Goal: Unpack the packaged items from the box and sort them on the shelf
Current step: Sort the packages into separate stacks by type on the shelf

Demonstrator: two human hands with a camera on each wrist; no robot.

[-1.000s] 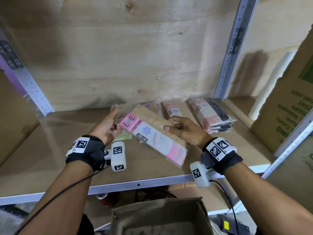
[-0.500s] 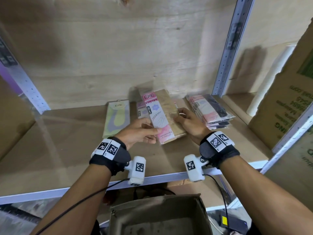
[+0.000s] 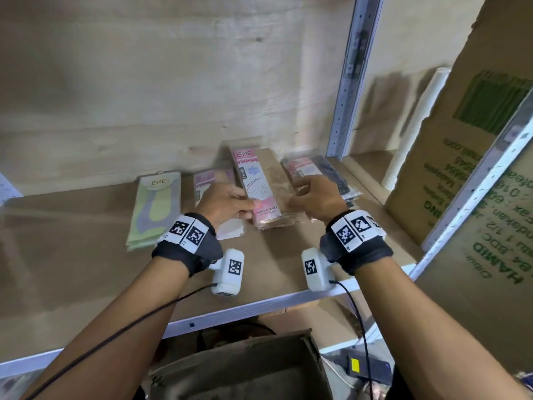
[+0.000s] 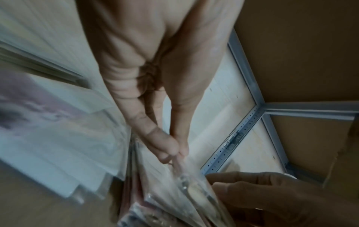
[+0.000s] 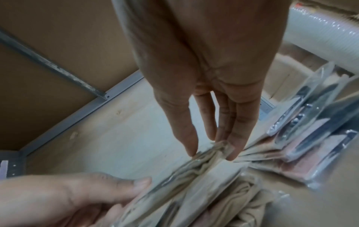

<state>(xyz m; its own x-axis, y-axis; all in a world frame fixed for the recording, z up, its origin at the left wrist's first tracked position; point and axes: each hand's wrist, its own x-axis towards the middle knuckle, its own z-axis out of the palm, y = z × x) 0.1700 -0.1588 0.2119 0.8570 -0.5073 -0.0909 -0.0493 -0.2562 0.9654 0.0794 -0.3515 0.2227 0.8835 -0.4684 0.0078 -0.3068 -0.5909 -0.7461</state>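
A pink-and-beige stocking packet (image 3: 259,183) lies on top of a small stack of like packets in the middle of the shelf board (image 3: 86,255). My left hand (image 3: 248,206) pinches the packet's near left edge, thumb on top; the left wrist view shows the pinch on the clear plastic (image 4: 182,172). My right hand (image 3: 300,192) has straight fingers (image 5: 186,138) touching the beige side of the stack (image 5: 205,176). The open cardboard box (image 3: 245,368) sits below the shelf, in front of me.
A green packet stack (image 3: 155,209) lies to the left, purple packets (image 3: 204,180) behind my left hand, a pink-and-black stack (image 3: 320,171) to the right. A metal upright (image 3: 349,90), a white roll (image 3: 415,125) and a large printed carton (image 3: 476,183) stand at the right.
The packet went from being held up at the shelf front to lying on the stack farther back. Both hands moved forward with it and straightened it.
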